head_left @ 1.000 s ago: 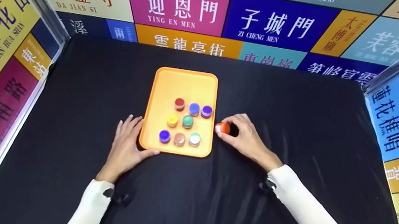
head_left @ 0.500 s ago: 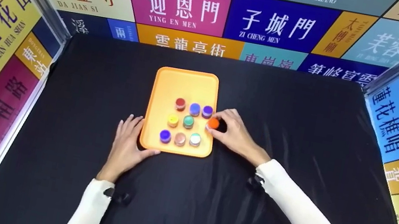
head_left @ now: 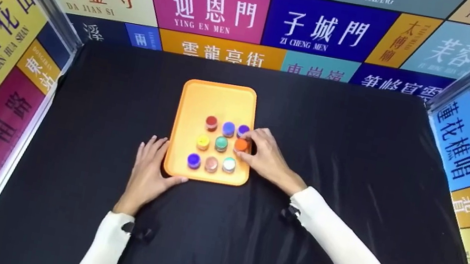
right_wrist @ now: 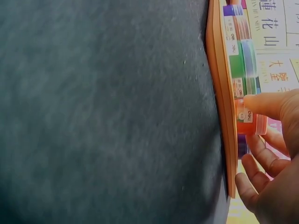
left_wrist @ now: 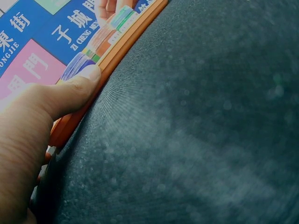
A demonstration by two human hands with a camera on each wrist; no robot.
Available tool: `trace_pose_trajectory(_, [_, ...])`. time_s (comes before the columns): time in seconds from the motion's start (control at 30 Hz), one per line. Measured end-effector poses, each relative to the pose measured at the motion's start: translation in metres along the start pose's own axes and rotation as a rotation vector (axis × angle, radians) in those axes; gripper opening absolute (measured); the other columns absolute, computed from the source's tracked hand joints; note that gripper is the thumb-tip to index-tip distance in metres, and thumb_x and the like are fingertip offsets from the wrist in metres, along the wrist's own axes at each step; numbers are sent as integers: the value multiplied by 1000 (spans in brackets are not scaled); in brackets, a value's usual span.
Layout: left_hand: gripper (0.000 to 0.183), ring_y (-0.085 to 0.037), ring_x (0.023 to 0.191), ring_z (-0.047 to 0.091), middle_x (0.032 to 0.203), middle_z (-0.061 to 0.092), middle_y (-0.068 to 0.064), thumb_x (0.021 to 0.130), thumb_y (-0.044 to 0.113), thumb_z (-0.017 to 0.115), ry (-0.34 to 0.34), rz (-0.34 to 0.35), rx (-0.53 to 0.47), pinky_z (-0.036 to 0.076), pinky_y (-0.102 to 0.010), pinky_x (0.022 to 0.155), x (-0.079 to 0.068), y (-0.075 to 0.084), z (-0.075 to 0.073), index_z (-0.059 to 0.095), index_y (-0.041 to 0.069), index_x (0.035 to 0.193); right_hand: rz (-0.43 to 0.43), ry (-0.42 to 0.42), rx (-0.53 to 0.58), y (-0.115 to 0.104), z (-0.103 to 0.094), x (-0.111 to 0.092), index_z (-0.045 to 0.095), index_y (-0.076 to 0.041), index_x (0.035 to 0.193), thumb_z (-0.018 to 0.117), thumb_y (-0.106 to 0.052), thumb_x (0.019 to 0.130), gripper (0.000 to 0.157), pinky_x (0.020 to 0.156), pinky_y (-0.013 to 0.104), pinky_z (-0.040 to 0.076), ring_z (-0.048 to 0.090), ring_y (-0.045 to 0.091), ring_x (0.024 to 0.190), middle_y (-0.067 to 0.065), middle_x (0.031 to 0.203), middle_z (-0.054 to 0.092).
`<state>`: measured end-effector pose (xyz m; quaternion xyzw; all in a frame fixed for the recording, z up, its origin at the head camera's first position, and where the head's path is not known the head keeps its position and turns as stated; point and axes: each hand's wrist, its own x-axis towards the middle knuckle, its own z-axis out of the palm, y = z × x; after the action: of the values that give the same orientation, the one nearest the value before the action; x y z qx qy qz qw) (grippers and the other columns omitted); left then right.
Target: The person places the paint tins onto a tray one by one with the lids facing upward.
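An orange tray [head_left: 219, 100] lies on the black cloth with small paint jars on it. My right hand [head_left: 270, 156] pinches an orange paint jar [head_left: 241, 145] between thumb and fingers, over the tray's right side, beside the green jar [head_left: 221, 143]. The right wrist view shows the held orange jar [right_wrist: 246, 119] upright, close over the rim, its label facing out. My left hand [head_left: 147, 179] rests at the tray's near left corner, fingers stretched along the left side. Its thumb [left_wrist: 79, 91] lies on the front rim in the left wrist view.
Around the held jar stand a red jar [head_left: 211, 123], a light purple jar [head_left: 229, 128], a purple jar [head_left: 243, 130] and a yellow jar [head_left: 202, 142]. Blue [head_left: 194, 160], brownish pink [head_left: 211, 164] and white-topped [head_left: 228, 165] jars form the near row. Printed panels surround the cloth [head_left: 336, 130].
My right hand has carried the orange jar leftward from beside the tray, across its right rim, to beside the green jar. My left hand stays at the tray's corner.
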<state>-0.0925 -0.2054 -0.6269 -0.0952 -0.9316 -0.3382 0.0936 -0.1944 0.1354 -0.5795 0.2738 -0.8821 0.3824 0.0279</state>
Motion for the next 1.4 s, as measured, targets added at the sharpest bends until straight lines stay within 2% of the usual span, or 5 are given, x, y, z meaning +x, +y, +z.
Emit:
trace_pose_trajectory(0.53, [116, -45, 165, 24, 166, 47, -23, 79, 65, 92, -17, -8, 4, 5, -60, 137, 4, -1, 2, 48, -4, 163, 18, 15, -22, -3, 9, -3, 78, -7, 119, 93, -17, 91, 34, 88, 40, 51, 57, 29, 103, 10, 106, 71])
trace_pose_trajectory(0.73, [116, -45, 165, 24, 167, 46, -23, 80, 64, 92, -18, -11, 17, 4, -59, 138, 3, -5, 0, 47, -3, 163, 26, 6, 27, 0, 6, -4, 76, -3, 127, 92, -16, 92, 40, 96, 41, 53, 57, 31, 109, 13, 116, 72])
trace_pose_trajectory(0.97, [116, -43, 166, 22, 168, 45, -23, 80, 63, 92, -21, -41, 16, 3, -57, 138, -1, -6, -1, 46, -3, 164, 19, 48, 51, 5, -10, -6, 77, 1, 127, 91, -9, 91, 40, 102, 44, 52, 60, 34, 115, 15, 121, 73])
trace_pose_trajectory(1.2, [116, -44, 166, 22, 169, 44, -23, 81, 62, 92, -23, -38, 16, 3, -59, 138, 1, -6, -1, 45, -3, 164, 38, 118, 32, 12, -36, -20, 77, 0, 126, 91, -12, 92, 39, 103, 47, 52, 61, 32, 117, 13, 121, 73])
trace_pose_trajectory(1.4, [112, -46, 166, 22, 169, 43, -26, 83, 54, 94, -113, -67, 34, 4, -61, 137, 6, -8, -18, 44, -5, 164, 64, 169, 10, 16, -58, -35, 77, -2, 127, 87, -23, 97, 38, 107, 48, 50, 61, 33, 121, 12, 124, 74])
